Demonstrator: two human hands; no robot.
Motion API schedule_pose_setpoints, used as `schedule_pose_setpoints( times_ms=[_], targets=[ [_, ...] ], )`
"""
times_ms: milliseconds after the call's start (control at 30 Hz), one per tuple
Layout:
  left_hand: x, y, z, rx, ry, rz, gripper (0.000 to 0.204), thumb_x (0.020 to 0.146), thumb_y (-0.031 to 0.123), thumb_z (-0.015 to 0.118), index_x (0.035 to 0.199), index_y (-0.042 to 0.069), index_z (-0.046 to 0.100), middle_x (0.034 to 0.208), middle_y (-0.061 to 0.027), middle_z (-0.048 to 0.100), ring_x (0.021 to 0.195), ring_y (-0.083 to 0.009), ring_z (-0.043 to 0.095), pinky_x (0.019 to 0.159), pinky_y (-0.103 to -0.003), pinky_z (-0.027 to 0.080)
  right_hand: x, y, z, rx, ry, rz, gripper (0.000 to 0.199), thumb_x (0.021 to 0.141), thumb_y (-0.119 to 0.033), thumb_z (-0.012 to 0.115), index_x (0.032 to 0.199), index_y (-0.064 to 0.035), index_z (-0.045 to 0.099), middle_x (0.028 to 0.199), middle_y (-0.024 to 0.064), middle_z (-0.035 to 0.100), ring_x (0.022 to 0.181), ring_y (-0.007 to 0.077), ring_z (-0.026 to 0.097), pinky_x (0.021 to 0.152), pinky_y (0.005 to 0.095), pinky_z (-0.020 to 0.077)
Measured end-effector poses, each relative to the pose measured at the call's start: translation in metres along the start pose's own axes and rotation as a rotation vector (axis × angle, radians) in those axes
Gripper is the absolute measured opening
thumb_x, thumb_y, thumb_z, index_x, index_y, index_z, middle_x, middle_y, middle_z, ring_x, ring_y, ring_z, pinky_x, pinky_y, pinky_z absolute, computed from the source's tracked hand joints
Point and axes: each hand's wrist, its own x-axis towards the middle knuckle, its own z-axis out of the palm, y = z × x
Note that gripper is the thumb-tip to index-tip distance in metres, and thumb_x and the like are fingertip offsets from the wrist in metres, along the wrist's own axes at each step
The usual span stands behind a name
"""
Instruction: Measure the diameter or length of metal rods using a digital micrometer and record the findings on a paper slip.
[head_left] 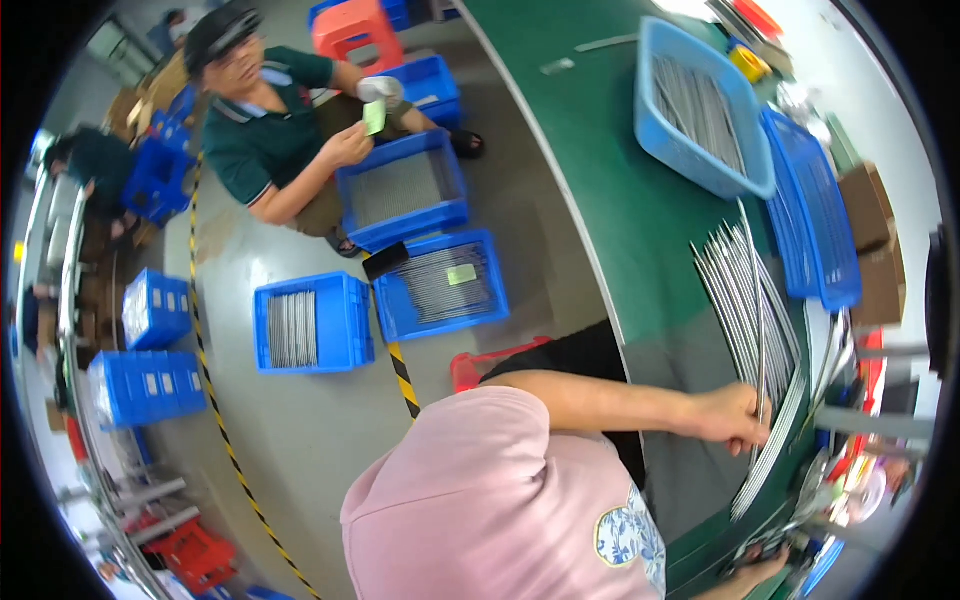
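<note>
My left hand [735, 415], fingers closed, grips a thin metal rod [757, 300] over the green bench. Beneath and beside it, a fanned bundle of similar metal rods [728, 290] lies on the bench. The rod in my hand slants across the bundle toward a light blue basket [648, 120] holding more grey rods. My right hand [768, 568] shows only partly at the lower right, near dark and metal items; its fingers are too small and partly hidden to read.
A co-worker crouches at left, holding a yellow-green slip [374, 117] over a blue crate [405, 232] of rods. Two more rod-filled crates, one with a black object on its rim, stand on the floor. A blue tray [822, 215] and cardboard boxes [868, 210] line the bench's far side.
</note>
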Motion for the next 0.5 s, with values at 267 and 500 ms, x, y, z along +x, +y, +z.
schedule_pose_setpoints(
  times_ms=[267, 500],
  targets=[
    [-0.024, 0.038, -0.025, -0.077, -0.059, 0.077, 0.017, 0.084, 0.015, 0.054, 0.086, -0.001, 0.056, 0.078, -0.0072, 0.057, 0.065, -0.0104, 0.056, 0.059, -0.023, 0.047, 0.031, 0.035, 0.248, 0.359, -0.092, -0.010, 0.047, 0.072, -0.028, 0.044, 0.112, -0.0024, 0.045, 0.086, 0.0173, 0.051, 0.045, 0.0184, 0.035, 0.042, 0.0272, 0.0297],
    [-0.026, 0.028, -0.035, -0.127, -0.139, 0.089, 0.020, 0.086, 0.017, 0.050, 0.085, -0.003, 0.052, 0.081, -0.0128, 0.054, 0.067, -0.0165, 0.057, 0.061, -0.026, 0.048, 0.043, 0.038, 0.318, 0.392, -0.318, -0.043, 0.050, 0.081, -0.043, 0.038, 0.094, 0.0035, 0.048, 0.076, 0.0221, 0.055, 0.041, 0.0195, 0.048, 0.038, 0.0267, 0.0426]
  ],
)
